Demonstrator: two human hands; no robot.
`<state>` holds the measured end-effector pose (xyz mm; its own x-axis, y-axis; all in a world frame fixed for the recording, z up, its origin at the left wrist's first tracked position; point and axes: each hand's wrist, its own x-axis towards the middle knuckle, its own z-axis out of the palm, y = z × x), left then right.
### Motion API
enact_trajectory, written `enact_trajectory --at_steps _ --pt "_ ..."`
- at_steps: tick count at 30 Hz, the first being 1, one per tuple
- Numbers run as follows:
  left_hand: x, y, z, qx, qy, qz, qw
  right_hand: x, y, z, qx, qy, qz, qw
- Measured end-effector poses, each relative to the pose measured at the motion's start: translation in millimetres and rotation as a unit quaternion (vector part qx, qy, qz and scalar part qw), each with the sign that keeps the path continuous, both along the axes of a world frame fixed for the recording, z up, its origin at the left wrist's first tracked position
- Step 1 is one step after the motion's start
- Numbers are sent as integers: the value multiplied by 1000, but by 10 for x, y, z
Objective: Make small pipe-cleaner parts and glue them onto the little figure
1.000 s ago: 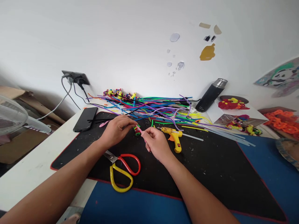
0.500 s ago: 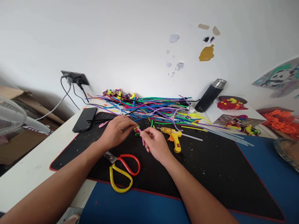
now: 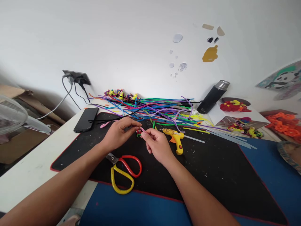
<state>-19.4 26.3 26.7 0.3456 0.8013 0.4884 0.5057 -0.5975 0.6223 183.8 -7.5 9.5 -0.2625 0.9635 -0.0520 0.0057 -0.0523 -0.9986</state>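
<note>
Above the black mat, my left hand (image 3: 120,132) is closed, its fingertips pinched at the top of a small red and green pipe-cleaner figure (image 3: 138,133) with white eyes. A short pink pipe cleaner (image 3: 142,129) runs between the fingertips of both hands, beside the figure. My right hand (image 3: 157,143) pinches that pink piece between thumb and index finger. Below the hands lie scissors (image 3: 125,174) with one red and one yellow handle, their blades partly hidden by my left forearm. Just right of my right hand rests a yellow glue gun (image 3: 176,139).
A heap of coloured pipe cleaners (image 3: 150,106) lies along the wall, with small finished figures (image 3: 119,93) behind it. A phone (image 3: 86,120) sits left on the mat (image 3: 211,175). A dark thermos (image 3: 213,96) leans back right, near clear glue sticks (image 3: 235,138). A fan (image 3: 14,114) stands left.
The pink pipe cleaner hung down by my right fingers before; now it slants up toward my left fingertips. Both hands stay close together, and the figure has turned slightly.
</note>
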Motion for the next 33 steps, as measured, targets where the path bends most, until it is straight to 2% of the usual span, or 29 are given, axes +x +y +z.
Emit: enact_trajectory --at_steps 7,15,19,23,27,29,33 --pt "17 -23 20 -21 -2 -34 999 0 -2 1 -2 -9 3 1000" --pt "-2 -5 56 -66 -8 1 998 17 2 18 5 4 -3 1000" --pt "19 -13 88 -115 -48 8 992 16 5 17 7 -7 -5 1000" --pt "47 -9 42 -196 -143 -5 970 6 -9 14 9 -18 7 1000" --pt "76 8 -36 -291 -230 -41 928 5 -16 17 12 -15 14 1000" --pt "94 8 -46 -318 -245 -58 914 11 -11 24 10 -8 12 1000" --pt "126 -9 -33 -331 -249 -94 905 16 -6 39 6 3 16 1000"
